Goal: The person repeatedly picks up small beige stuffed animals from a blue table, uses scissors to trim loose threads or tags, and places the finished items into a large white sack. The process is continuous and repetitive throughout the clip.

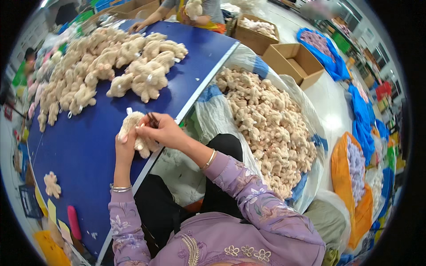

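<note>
Slanting lengthwise toward the blue table (102,168)'s right edge, the cream plush toy (141,144) sits just by that edge, clasped in the left hand (127,142), while the right hand (166,131), close on its right side, pinches a small dark tool (153,120).

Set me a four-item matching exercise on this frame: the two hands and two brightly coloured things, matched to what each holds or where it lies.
1. Left hand
2. Right hand
3. Pink object
4. Orange sack

A. Contains pale purple pieces
B. Grips a small dark item
C. Has its fingers around a cream plush toy
D. Lies on the blue table

Pairs: 1-C, 2-B, 3-D, 4-A
</note>
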`<state>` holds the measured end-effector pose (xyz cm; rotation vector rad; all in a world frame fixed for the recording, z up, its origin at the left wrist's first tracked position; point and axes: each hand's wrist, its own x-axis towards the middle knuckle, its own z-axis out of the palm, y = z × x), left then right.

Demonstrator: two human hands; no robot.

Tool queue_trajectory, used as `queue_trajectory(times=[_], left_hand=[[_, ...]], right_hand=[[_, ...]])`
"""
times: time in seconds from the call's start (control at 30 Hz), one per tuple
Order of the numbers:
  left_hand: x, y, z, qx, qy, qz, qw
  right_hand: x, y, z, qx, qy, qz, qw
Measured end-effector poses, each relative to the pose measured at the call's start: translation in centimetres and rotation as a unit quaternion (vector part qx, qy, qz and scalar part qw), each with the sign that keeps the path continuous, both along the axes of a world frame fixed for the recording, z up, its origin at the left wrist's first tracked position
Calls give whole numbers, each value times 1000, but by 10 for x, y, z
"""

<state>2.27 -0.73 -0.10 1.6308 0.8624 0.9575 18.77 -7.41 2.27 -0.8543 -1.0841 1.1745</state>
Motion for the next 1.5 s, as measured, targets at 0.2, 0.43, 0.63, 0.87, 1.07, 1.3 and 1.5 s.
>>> queue_trajectory(times=[0.2, 0.43, 0.63, 0.87, 1.07, 1.3, 1.5], left_hand=[[4, -1, -2, -72, -51, 0, 996], [-3, -4, 3, -86, -60, -3, 994], [12, -2, 5, -98, -55, -40, 993], [5, -17, 11, -104, -91, -81, 987], [31, -63, 2, -95, -5, -307, 947], [52, -110, 28, -51, 88, -428, 898], [33, -102, 40, -189, -54, -326, 924]], right_hand=[[23, -49, 10, 42, -127, -186, 973], [145, -149, 119, 448, -227, -541, 674], [463, -101, 147, -6, -500, -640, 584], [321, -105, -13, -217, -367, -383, 820], [145, -131, -19, -27, -249, -57, 966], [105, -170, 27, 20, -326, 81, 942], [156, -162, 70, 180, -351, -83, 915]])
